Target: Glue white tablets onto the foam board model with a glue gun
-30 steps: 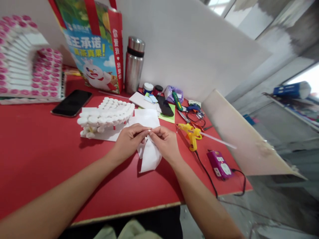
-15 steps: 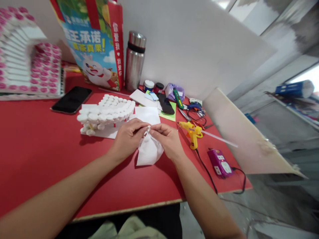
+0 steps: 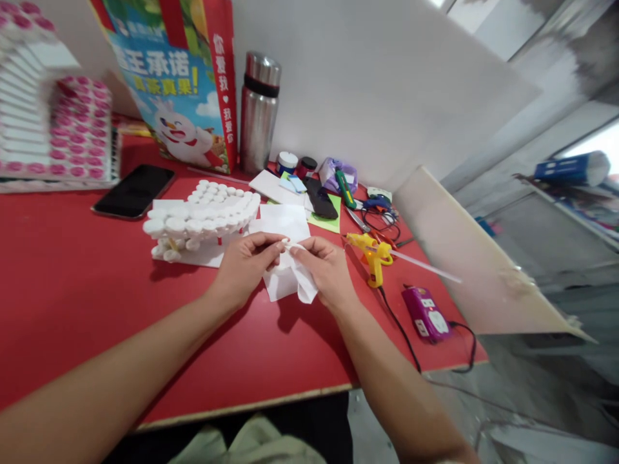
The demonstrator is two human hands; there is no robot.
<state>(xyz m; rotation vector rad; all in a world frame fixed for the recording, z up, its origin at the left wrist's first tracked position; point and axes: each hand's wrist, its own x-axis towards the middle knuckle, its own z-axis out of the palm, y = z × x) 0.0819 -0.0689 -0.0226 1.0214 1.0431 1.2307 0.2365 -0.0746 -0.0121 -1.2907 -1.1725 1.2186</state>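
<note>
My left hand (image 3: 244,264) and my right hand (image 3: 325,269) meet over the red table (image 3: 72,290), both pinching the top edge of a thin white sheet (image 3: 290,281). The sheet hangs crumpled between and below the fingers, just above the table. A white model (image 3: 203,219) built of small round caps stands just behind my left hand on white paper. A yellow glue gun (image 3: 372,254) with a clear stick lies right of my right hand.
A black phone (image 3: 134,191) lies at left near pink and white stacked pieces (image 3: 53,135). A printed bag (image 3: 184,84), steel flask (image 3: 258,113), small jars, cutter, scissors and a purple power strip (image 3: 425,312) crowd the back and right. A white board (image 3: 464,258) leans at the table's right edge.
The white sheet has been gathered up shorter and more crumpled between my fingers. Both hands stayed in about the same spot.
</note>
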